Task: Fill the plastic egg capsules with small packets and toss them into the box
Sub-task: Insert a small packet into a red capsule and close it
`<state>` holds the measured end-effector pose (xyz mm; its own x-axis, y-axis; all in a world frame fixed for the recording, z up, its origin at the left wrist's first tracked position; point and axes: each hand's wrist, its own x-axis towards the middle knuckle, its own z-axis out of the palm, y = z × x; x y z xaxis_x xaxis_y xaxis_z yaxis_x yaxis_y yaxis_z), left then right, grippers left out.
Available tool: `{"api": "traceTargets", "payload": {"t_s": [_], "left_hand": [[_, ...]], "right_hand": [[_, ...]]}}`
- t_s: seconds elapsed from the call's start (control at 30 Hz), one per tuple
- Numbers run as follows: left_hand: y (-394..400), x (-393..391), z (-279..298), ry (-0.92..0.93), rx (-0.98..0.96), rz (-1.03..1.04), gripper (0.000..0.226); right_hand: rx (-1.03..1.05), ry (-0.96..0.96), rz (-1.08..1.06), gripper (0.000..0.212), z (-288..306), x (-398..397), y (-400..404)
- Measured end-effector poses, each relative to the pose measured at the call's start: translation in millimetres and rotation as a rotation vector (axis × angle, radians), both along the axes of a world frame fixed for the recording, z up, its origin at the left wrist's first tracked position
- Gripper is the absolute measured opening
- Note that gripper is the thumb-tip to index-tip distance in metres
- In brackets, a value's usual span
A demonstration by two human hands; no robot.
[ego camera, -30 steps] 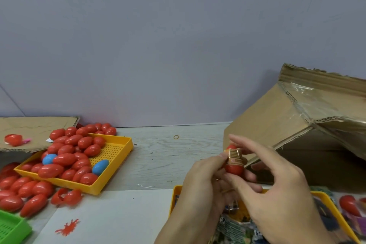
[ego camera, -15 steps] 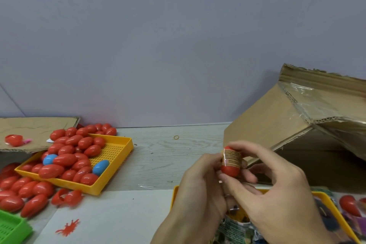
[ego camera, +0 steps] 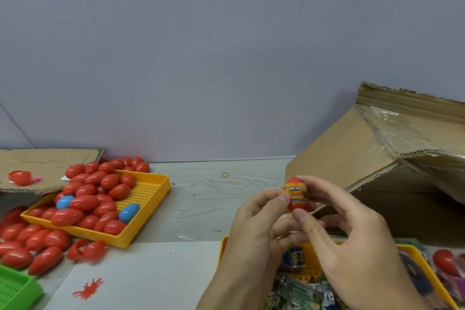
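Observation:
A red egg capsule (ego camera: 297, 195) with an orange printed label band stands upright between both my hands, just in front of the tilted cardboard box (ego camera: 357, 158). My left hand (ego camera: 254, 224) pinches its left side with thumb and fingers. My right hand (ego camera: 352, 241) pinches it from the right, thumb at the bottom and index finger over the top. Below my hands sits a yellow tray (ego camera: 417, 257) holding small packets (ego camera: 297, 287).
A yellow tray (ego camera: 151, 199) at the left is piled with red and two blue capsules. More red capsules (ego camera: 27, 244) lie loose on the table beside a green tray (ego camera: 15, 287). A flat cardboard piece (ego camera: 50, 163) lies at the far left. White paper (ego camera: 141, 274) covers the near table.
The label band, loose on the capsule a second ago, now sits snug round its middle. The capsule has turned so the print faces me, and my right fingers have closed round it.

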<state>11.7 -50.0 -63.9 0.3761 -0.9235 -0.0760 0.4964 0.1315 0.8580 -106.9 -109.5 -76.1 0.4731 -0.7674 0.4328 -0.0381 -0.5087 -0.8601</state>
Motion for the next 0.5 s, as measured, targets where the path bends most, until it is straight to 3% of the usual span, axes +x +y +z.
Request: {"api": "traceTargets", "payload": {"t_s": [0.13,0.3,0.4,0.5], "left_hand": [[-2,0,0,0.044,-0.012,0.119,0.028],[-2,6,4,0.026,0.043,0.36,0.033],[-4,11,13,-0.164,0.126,0.449,0.02],[-23,-2,41,-0.412,0.127,0.42,0.022]], "right_hand": [[0.032,0.002,0.006,0.039,-1,0,-1],[0.056,0.075,-0.021,0.039,-3,1,-5],[0.087,0.176,-0.01,0.042,-4,1,-7],[0.1,0.214,-0.052,0.037,3,2,-4]]}}
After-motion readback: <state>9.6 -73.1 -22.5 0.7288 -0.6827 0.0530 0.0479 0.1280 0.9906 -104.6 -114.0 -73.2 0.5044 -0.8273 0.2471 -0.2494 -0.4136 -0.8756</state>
